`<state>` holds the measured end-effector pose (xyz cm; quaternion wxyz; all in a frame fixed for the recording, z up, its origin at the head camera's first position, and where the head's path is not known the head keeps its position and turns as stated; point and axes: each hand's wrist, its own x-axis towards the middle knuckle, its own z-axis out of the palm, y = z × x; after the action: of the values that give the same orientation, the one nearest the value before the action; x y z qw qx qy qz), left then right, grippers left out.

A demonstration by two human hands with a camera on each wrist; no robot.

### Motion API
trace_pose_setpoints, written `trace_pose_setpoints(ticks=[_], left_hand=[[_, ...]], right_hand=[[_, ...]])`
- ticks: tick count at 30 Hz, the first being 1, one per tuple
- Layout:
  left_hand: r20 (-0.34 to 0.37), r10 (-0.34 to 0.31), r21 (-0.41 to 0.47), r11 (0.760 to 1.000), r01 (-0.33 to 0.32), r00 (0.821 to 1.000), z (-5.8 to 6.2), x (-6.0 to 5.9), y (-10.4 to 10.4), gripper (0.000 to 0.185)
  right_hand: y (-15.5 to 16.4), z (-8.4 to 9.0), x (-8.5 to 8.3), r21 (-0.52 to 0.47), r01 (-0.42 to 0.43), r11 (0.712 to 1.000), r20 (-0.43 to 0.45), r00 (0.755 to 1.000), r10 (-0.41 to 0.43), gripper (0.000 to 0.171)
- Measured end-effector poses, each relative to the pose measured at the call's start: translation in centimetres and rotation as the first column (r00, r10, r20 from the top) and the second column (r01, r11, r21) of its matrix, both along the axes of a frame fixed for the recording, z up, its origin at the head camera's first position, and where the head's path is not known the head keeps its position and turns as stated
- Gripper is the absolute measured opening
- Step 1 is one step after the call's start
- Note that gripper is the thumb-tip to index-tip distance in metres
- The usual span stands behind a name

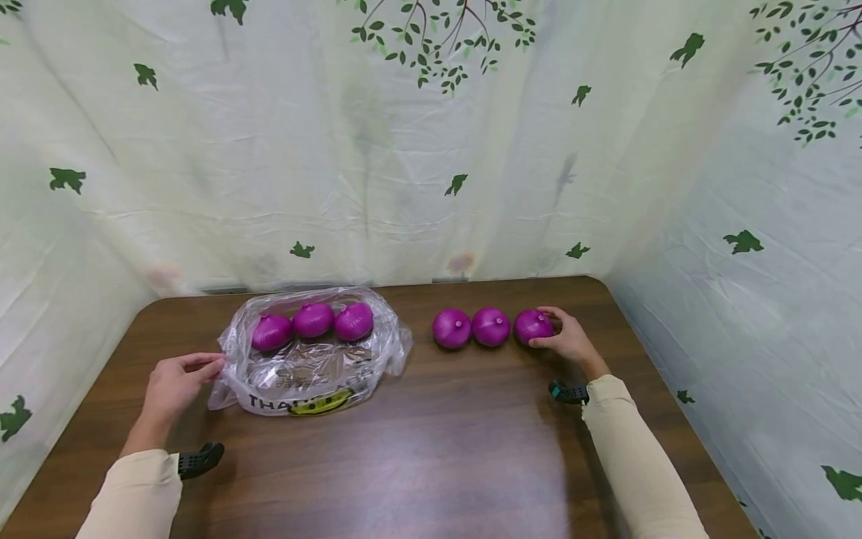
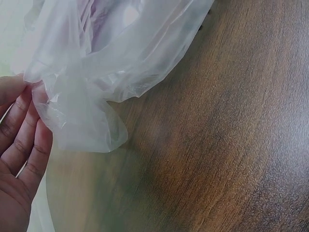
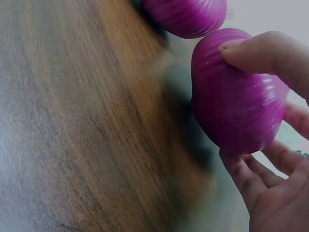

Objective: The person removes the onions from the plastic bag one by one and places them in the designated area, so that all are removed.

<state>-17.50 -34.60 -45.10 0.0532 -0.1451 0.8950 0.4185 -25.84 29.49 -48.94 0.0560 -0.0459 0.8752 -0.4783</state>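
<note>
My left hand (image 1: 176, 383) pinches the left edge of a clear plastic bag (image 1: 296, 374) between thumb and fingers; the left wrist view shows the thin film (image 2: 87, 116) at the fingertips. Inside the bag's spread opening, three purple onions (image 1: 313, 320) sit side by side toward the far rim. To the right of the bag, two more onions (image 1: 452, 329) stand in a row on the wood. A third onion (image 1: 533, 326), at the row's right end, is in the grip of my right hand (image 1: 569, 338). Close up, the thumb lies on one side of this onion (image 3: 236, 101) and the fingers curl round the other.
The brown wooden table (image 1: 417, 464) has rounded far corners. A whitish curtain (image 1: 417, 187) with green leaf prints stands behind it and along both sides. Dark bands (image 1: 200, 460) sit at both wrists. Black lettering and a yellow print mark the bag's near side.
</note>
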Motion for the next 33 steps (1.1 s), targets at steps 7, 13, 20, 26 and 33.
trace_pose_setpoints(ticks=[7,13,20,26,33], left_hand=[[0.005,0.004,-0.001,1.0,-0.004,1.0,0.1,0.0,0.0,0.056],[0.004,-0.001,-0.001,1.0,0.001,1.0,0.0,-0.1,0.0,0.055],[0.0,-0.001,0.001,1.0,0.001,1.0,0.1,-0.1,0.0,0.055],[0.008,-0.004,0.003,1.0,0.004,1.0,0.2,-0.1,0.1,0.057],[0.016,-0.006,-0.006,1.0,0.006,1.0,0.4,-0.2,0.1,0.055]], right_hand=[[0.0,-0.2,0.0,-0.029,0.027,0.999,0.02,0.999,-0.027,0.068],[0.2,-0.4,0.0,-0.041,0.014,0.999,0.034,0.999,-0.012,0.068],[0.1,0.3,0.3,-0.063,-0.002,0.998,0.043,0.999,0.005,0.069],[0.4,0.1,0.1,-0.064,-0.006,0.998,0.041,0.999,0.009,0.073],[0.2,1.5,0.1,-0.058,0.004,0.998,0.026,1.0,-0.002,0.077]])
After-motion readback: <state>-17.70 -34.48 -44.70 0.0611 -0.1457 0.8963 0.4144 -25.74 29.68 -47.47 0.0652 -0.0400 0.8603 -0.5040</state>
